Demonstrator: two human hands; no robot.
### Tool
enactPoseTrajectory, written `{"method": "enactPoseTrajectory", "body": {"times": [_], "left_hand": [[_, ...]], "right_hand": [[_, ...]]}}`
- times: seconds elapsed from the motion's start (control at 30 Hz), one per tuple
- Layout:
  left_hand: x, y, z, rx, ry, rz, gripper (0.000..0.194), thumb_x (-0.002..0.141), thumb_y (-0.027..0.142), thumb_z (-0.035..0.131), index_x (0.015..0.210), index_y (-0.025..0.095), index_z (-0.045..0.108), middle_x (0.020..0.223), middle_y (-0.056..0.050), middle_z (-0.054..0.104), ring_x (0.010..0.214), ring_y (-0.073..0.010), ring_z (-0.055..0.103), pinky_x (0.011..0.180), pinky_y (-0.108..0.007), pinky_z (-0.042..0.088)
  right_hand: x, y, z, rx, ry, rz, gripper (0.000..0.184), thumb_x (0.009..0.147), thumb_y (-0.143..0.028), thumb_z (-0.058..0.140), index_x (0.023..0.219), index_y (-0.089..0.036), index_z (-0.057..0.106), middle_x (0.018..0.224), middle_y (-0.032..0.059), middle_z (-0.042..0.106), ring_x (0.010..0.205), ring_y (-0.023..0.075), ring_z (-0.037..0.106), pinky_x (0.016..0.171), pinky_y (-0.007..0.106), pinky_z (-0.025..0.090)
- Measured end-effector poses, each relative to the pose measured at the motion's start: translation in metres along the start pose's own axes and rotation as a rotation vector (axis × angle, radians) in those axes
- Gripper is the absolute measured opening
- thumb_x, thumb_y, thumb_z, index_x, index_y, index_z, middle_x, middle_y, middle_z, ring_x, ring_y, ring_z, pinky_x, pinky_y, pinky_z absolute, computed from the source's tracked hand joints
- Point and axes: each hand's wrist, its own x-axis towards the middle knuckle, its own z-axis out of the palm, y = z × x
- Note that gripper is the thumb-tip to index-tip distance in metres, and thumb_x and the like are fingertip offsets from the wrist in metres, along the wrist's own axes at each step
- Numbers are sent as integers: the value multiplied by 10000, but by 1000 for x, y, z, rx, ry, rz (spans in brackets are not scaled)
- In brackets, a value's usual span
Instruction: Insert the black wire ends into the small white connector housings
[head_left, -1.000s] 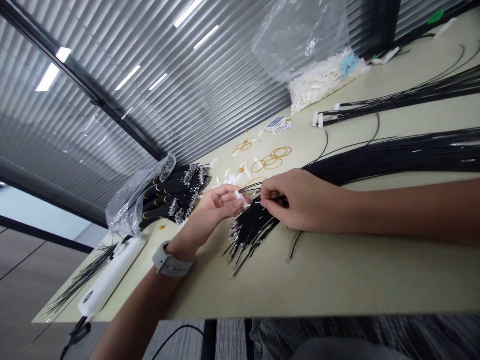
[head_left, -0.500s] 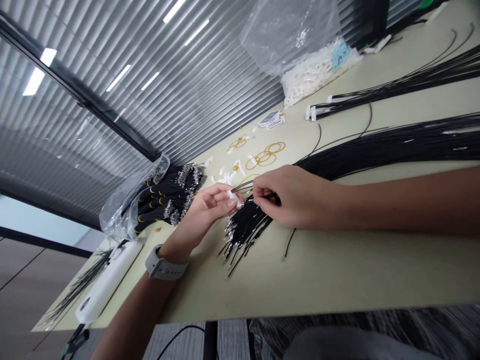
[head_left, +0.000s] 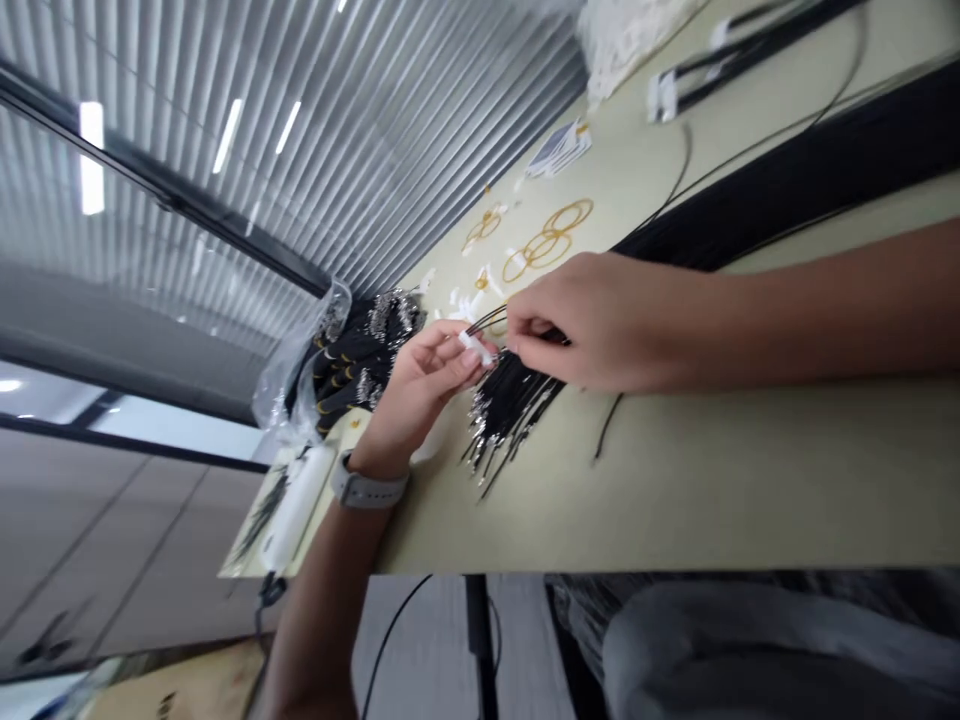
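Between the thumb and fingers of my left hand is a small white connector housing, with a few thin black wires running from it toward my right hand. My right hand is closed in a pinch on black wire close to the housing; its exact fingertip grip is partly hidden. Under both hands lies a thick bundle of black wires, its silvery metal ends fanned out on the table. The bundle continues behind my right forearm to the right edge.
Yellow rubber bands and loose white housings lie beyond my hands. Bundled wires in a clear bag and a white power strip are at left. Finished-looking wires with white housings lie at upper right.
The camera view has tilted and shifted, so the table's left end and floor show more. My hands keep the same hold, with the housing and wires between them.
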Motion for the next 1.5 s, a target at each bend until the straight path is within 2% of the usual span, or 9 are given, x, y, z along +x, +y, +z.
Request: {"method": "enactPoseTrajectory", "body": {"times": [0.1, 0.2, 0.3, 0.43, 0.63, 0.87, 1.13, 1.5], "left_hand": [[-1, 0, 1, 43, 36, -31, 121, 766, 181, 628, 878, 196, 585, 801, 14, 618, 736, -66, 561, 676, -148, 445], [0, 0, 3, 90, 87, -38, 120, 763, 196, 630, 870, 201, 576, 825, 13, 617, 732, -64, 550, 669, -146, 439], [1, 1, 4, 94, 105, -38, 117, 764, 204, 632, 864, 207, 572, 823, 13, 610, 724, -63, 546, 666, -147, 439], [-1, 1, 5, 83, 87, -21, 116, 767, 203, 635, 868, 194, 581, 804, 6, 604, 719, -67, 546, 669, -157, 438], [-3, 2, 5, 0, 33, -12, 96, 776, 163, 623, 864, 175, 586, 803, 0, 620, 711, -59, 555, 668, -150, 440], [-1, 1, 4, -86, -18, 2, 132, 770, 169, 633, 882, 151, 564, 798, -18, 623, 715, -68, 570, 668, -160, 442], [0, -2, 2, -70, -60, 17, 119, 787, 175, 613, 888, 141, 559, 808, -31, 613, 734, -78, 562, 678, -175, 424], [-1, -3, 1, -69, -47, 15, 144, 782, 163, 619, 909, 143, 556, 812, -30, 624, 743, -74, 579, 702, -175, 445]], "right_hand": [[1, -1, 1, 25, -15, 65, 284, 840, -311, 460, 624, -138, 524, 503, -10, 418, 479, 57, 307, 507, 252, 219], [1, -2, -3, 70, -71, 79, 215, 841, -282, 460, 674, -163, 524, 559, -9, 449, 507, 77, 345, 517, 258, 258], [1, -3, -8, 94, -98, 67, 200, 827, -245, 464, 643, -169, 472, 608, 1, 473, 534, 89, 362, 520, 260, 275], [2, -2, -7, 100, -116, 47, 151, 806, -184, 482, 658, -156, 471, 633, 13, 496, 547, 91, 370, 519, 257, 253], [1, 3, 2, 90, -31, -58, 183, 842, -223, 424, 712, -127, 510, 621, 28, 498, 532, 88, 375, 516, 265, 218], [-2, 2, 1, 76, -39, -52, 191, 836, -230, 409, 699, -140, 505, 636, 12, 523, 550, 84, 394, 528, 246, 241], [-2, -1, -1, 59, -90, -45, 170, 812, -213, 420, 703, -143, 529, 615, 2, 515, 522, 75, 374, 518, 241, 231], [-2, -1, -3, 37, -97, -60, 195, 823, -222, 423, 692, -142, 544, 606, 3, 515, 514, 74, 366, 509, 240, 219]]}}
